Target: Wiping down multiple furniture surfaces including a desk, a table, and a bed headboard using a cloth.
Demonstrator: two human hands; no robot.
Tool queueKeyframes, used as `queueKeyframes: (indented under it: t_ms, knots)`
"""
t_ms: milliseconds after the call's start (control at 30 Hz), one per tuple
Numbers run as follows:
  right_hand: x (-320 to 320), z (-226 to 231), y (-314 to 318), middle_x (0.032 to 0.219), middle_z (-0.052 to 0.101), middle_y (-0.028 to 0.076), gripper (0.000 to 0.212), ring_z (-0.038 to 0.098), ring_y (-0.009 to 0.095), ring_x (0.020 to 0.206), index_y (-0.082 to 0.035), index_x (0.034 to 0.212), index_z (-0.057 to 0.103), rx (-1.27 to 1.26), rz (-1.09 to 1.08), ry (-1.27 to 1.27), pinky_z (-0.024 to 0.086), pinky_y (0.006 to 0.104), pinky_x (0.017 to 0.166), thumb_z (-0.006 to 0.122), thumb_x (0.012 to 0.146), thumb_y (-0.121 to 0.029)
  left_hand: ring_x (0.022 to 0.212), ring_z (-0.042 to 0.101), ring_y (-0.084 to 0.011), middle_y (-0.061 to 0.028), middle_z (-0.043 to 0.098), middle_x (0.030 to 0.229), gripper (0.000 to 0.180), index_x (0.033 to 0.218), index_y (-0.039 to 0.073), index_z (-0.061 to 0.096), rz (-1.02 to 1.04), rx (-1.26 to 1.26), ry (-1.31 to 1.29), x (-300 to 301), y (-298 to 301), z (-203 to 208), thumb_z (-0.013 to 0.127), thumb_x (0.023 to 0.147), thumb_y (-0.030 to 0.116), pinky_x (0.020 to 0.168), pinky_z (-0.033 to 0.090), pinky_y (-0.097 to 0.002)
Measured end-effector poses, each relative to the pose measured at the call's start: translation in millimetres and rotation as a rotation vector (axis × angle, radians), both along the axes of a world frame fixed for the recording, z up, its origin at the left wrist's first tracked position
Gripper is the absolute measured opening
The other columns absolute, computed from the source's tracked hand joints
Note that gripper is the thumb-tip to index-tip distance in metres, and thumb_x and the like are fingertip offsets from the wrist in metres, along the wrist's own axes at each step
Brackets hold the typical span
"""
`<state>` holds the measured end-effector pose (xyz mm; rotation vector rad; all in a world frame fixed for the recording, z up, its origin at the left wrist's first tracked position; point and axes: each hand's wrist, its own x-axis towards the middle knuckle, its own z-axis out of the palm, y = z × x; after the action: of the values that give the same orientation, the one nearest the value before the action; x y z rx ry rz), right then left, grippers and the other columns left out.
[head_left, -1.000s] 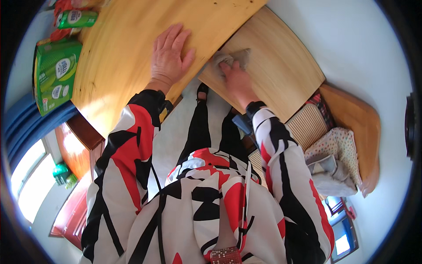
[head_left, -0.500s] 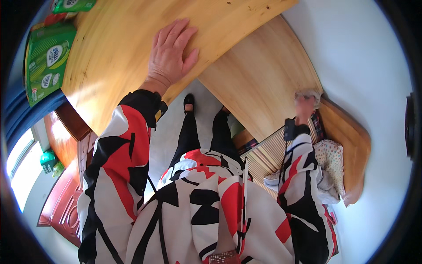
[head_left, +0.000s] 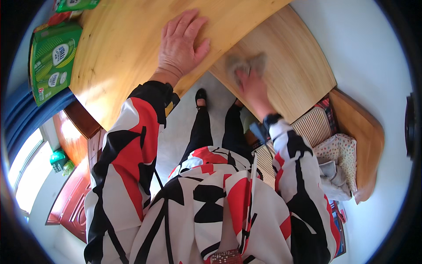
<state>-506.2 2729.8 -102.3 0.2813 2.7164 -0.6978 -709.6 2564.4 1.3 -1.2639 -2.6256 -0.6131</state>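
Note:
My left hand (head_left: 179,48) rests palm down on the yellow wooden tabletop (head_left: 127,57), its fingers stretched out and holding nothing. Over the lower, paler wooden board (head_left: 294,61) to the right, my right hand (head_left: 255,88) presses a greyish-brown cloth (head_left: 239,64) against the surface. Motion smears the cloth and the fingers, and parts of the cloth bulge out on both sides of them. The board's left corner meets the edge of the yellow tabletop.
Green packages (head_left: 55,61) stand at the tabletop's left edge. Below the board are a striped cushion (head_left: 313,123), folded grey cloth (head_left: 332,176) and a dotted fabric (head_left: 340,154) beside a curved wooden armrest (head_left: 362,132). A white wall (head_left: 373,57) borders the right side.
My right hand has swept the cloth leftward across the pale board, from its right edge to near the yellow tabletop. My left hand stays flat on the tabletop; the view has shifted slightly.

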Motion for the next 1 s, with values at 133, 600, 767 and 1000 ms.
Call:
queueKeyframes:
  t_ms: [133, 600, 767, 1000]
  knots:
    - [114.9, 7.0, 8.2, 0.102, 0.056, 0.018, 0.05, 0.06, 0.038, 0.082, -0.018, 0.123, 0.05, 0.01, -0.125, -0.177, 0.052, 0.0459, 0.065, 0.066, 0.075, -0.017, 0.119, 0.046, -0.0307, -0.0074, 0.051, 0.13, 0.045, 0.12, 0.014, 0.055, 0.015, -0.005, 0.017, 0.6, -6.1, 5.2, 0.063, 0.077, 0.027, 0.1, 0.036, -0.0439]
    - [11.7, 7.4, -53.8, 0.101, 0.055, 0.021, 0.05, 0.058, 0.042, 0.086, -0.02, 0.125, 0.048, -0.023, -0.255, -0.089, 0.05, 0.05, 0.07, 0.062, 0.077, -0.017, 0.117, 0.046, -0.037, -0.0182, 0.051, 0.126, 0.05, 0.119, 0.005, 0.054, -0.022, 0.06, -0.027, 12.1, 9.9, 24.8, 0.065, 0.075, 0.026, 0.1, 0.036, -0.0462]
    - [115.3, 3.2, -29.5, 0.107, 0.058, 0.018, 0.047, 0.06, 0.04, 0.088, -0.015, 0.12, 0.049, 0.0, -0.451, 0.059, 0.051, 0.0482, 0.071, 0.063, 0.075, -0.014, 0.117, 0.045, -0.0375, -0.0178, 0.051, 0.126, 0.045, 0.116, 0.005, 0.056, 0.001, 0.077, -0.035, 9.9, 1.9, 23.5, 0.063, 0.075, 0.022, 0.099, 0.036, -0.0468]
    - [174.7, -23.2, -27.4, 0.103, 0.056, 0.025, 0.053, 0.055, 0.044, 0.091, -0.008, 0.129, 0.042, 0.215, -0.669, 0.117, 0.046, 0.0498, 0.075, 0.059, 0.079, -0.015, 0.119, 0.046, -0.0307, -0.0086, 0.053, 0.129, 0.04, 0.118, 0.012, 0.057, -0.038, 0.071, 0.066, 4.4, 10.6, 11.3, 0.06, 0.08, 0.026, 0.101, 0.035, -0.0434]
